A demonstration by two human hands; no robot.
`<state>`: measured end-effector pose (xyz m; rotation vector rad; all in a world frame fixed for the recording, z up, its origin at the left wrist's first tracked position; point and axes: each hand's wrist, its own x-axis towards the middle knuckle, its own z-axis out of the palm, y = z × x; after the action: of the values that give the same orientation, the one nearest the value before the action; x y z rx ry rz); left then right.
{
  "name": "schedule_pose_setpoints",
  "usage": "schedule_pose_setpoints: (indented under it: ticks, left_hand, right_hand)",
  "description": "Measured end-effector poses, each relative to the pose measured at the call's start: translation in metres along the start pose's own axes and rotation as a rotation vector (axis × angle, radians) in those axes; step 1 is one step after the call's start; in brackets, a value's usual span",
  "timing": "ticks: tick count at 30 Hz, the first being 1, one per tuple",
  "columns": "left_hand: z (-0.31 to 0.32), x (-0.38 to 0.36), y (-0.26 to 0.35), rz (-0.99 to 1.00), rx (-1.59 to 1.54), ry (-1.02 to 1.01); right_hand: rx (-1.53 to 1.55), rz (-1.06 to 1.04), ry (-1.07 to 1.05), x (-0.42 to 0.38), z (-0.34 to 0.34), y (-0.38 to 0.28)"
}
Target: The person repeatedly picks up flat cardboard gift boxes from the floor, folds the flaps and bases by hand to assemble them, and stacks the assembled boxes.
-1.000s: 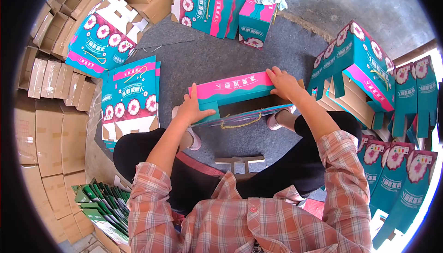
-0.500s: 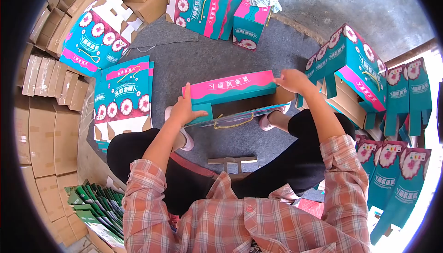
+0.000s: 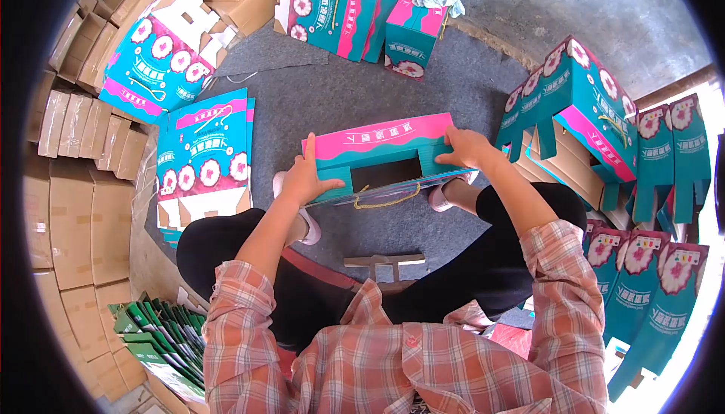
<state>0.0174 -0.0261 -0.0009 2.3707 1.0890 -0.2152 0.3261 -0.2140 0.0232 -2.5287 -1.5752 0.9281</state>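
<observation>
Teal-and-pink box (image 3: 377, 142): its right flap (image 3: 429, 165) now covers the opening's right end, open half a second ago. The right hand (image 3: 470, 150) has moved onto it, clamping that end; the left hand (image 3: 302, 181) still grips the left. The opening faces up, long axis left-right, right end slightly farther. Cord (image 3: 387, 201) hangs near; printed cardboard (image 3: 204, 146) lies left.

Both hands, left (image 3: 303, 181) and right (image 3: 466, 150), grip opposite ends of a teal-and-pink box (image 3: 380, 156), its rope handle (image 3: 387, 199) towards the person.
</observation>
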Motion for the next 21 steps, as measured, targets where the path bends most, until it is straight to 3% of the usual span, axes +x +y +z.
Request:
schedule_pose_setpoints:
  ticks: [1,5,7,10,20,21]
  left_hand:
    - [0.0,0.0,0.0,0.011,0.017,0.003]
    - [0.004,0.002,-0.003,0.04,-0.001,0.016]
    - [0.004,0.0,-0.004,0.063,0.006,0.039]
    - [0.007,0.002,-0.006,0.076,-0.002,0.061]
    - [0.013,0.004,-0.012,0.059,-0.017,0.021]
    - [0.018,0.005,-0.016,0.139,-0.123,0.143]
  right_hand:
    - [-0.127,0.006,0.125,0.0,0.005,0.002]
    - [-0.17,0.181,0.259,-0.006,-0.003,-0.002]
    - [0.183,0.299,-0.058,0.007,-0.002,0.014]
    - [0.267,0.181,-0.113,0.011,0.005,0.023]
    - [0.15,0.158,-0.032,0.016,0.025,0.035]
    - [0.148,0.147,-0.025,0.017,0.026,0.036]
